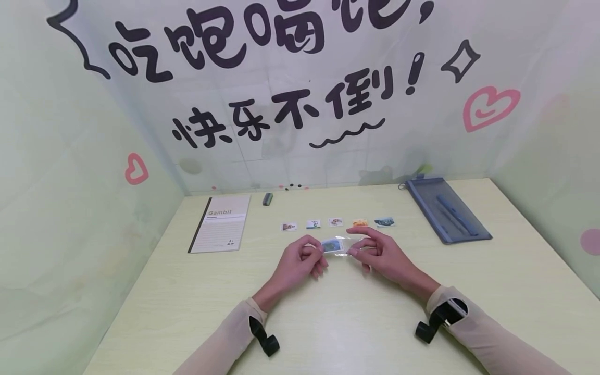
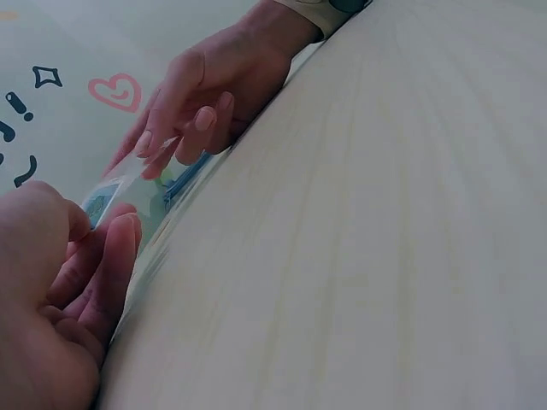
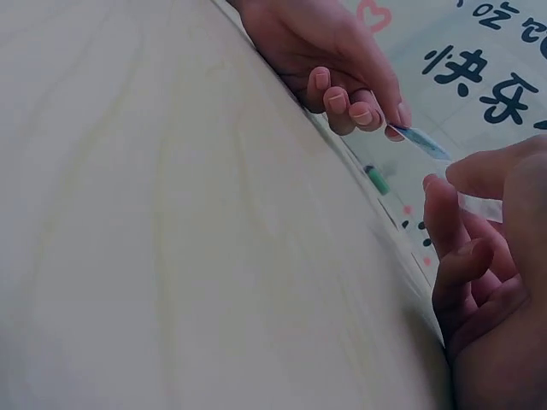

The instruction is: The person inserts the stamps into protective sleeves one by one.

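A small blue stamp (image 1: 332, 245), pale at its border, is held up over the table between the two hands. My left hand (image 1: 300, 262) pinches its left end between thumb and forefinger. From the stamp's right side a clear plastic sleeve (image 1: 347, 245) reaches to my right hand (image 1: 385, 256), whose thumb and a finger pinch it. How far the stamp lies inside the sleeve I cannot tell. The right wrist view shows the stamp (image 3: 425, 143) tilted at the left fingertips. Beyond the hands, several small stamps lie in a row, among them an orange one (image 1: 360, 222) and a dark blue one (image 1: 384, 222).
A notebook marked "Gambit" (image 1: 221, 224) lies at the back left, with a small dark green-grey block (image 1: 267, 199) to its right. At the back right is a blue mesh zip pouch (image 1: 433, 208) with a blue pen (image 1: 455, 213). A printed cloth (image 1: 281, 166) hangs behind the table.
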{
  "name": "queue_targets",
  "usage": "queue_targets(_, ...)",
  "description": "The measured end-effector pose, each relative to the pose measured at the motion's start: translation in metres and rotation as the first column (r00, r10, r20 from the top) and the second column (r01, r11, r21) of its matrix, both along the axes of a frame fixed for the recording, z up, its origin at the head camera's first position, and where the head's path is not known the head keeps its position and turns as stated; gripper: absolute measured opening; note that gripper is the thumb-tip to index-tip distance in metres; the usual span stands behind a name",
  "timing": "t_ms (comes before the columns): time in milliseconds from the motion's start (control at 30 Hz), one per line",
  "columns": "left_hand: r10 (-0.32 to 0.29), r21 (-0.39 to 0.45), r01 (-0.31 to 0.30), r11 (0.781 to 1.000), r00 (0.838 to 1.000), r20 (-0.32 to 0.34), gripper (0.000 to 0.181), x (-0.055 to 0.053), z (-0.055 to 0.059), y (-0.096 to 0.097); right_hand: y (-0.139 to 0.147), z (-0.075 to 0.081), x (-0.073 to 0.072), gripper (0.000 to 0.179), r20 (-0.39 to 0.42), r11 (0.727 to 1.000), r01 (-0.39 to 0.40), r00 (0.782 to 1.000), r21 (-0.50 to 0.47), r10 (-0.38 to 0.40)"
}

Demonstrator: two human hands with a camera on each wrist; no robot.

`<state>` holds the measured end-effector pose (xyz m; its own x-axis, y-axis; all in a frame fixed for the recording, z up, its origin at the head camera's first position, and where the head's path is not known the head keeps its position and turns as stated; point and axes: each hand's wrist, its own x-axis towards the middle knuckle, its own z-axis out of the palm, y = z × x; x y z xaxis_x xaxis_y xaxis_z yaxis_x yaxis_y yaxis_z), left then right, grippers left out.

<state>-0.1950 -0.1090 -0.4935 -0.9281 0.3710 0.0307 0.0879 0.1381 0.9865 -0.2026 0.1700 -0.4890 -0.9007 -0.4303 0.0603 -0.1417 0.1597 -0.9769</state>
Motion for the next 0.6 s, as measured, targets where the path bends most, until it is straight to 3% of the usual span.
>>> queue_targets(233,-0.015,-0.024,0.015,1.0,1.0,0.006,0.011,0.0005,-0.0006,0.0002,-0.0004,-0.0032,-0.0008,0.055,-0.019,1.0,-0.013,1.0,-0.016,0.013)
queue_targets(600,-0.061,-0.095,0.058,0.994,0.998,-0.029,0.012,0.0016,-0.001,0.0013,-0.0021,0.0001,0.0017,0.052,0.014,0.999,0.002,1.0,0.05,-0.003)
